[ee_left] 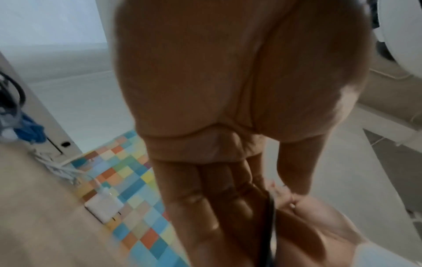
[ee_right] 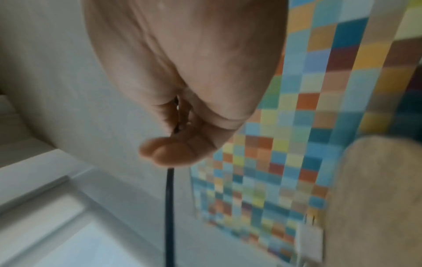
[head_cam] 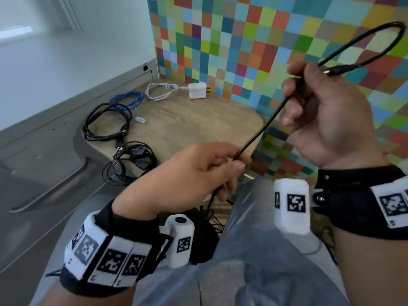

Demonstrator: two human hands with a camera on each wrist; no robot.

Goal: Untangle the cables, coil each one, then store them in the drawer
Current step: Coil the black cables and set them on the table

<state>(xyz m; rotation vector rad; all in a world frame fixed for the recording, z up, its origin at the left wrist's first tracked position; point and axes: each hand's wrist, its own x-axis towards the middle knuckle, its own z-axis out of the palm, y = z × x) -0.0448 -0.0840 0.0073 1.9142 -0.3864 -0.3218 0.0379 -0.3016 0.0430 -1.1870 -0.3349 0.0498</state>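
Observation:
I hold a thin black cable (head_cam: 265,124) in the air between both hands, above the near corner of the wooden table (head_cam: 198,129). My left hand (head_cam: 236,162) pinches its lower part between thumb and fingers. Higher and to the right, my right hand (head_cam: 295,93) grips the same cable (ee_right: 170,207) with curled fingers. Beyond that hand the cable makes a long loop (head_cam: 397,27), and its plug end (head_cam: 337,70) sticks out past the fingers. More black cable hangs down below my left hand (ee_left: 269,225) toward my lap.
On the table lie a coiled black cable (head_cam: 106,122), a black bundle with adapters (head_cam: 132,162), a blue cable (head_cam: 130,99) and a white charger (head_cam: 196,90) with its white cord (head_cam: 161,91). A loose black tangle (head_cam: 212,217) sits between my knees. Grey furniture stands at left.

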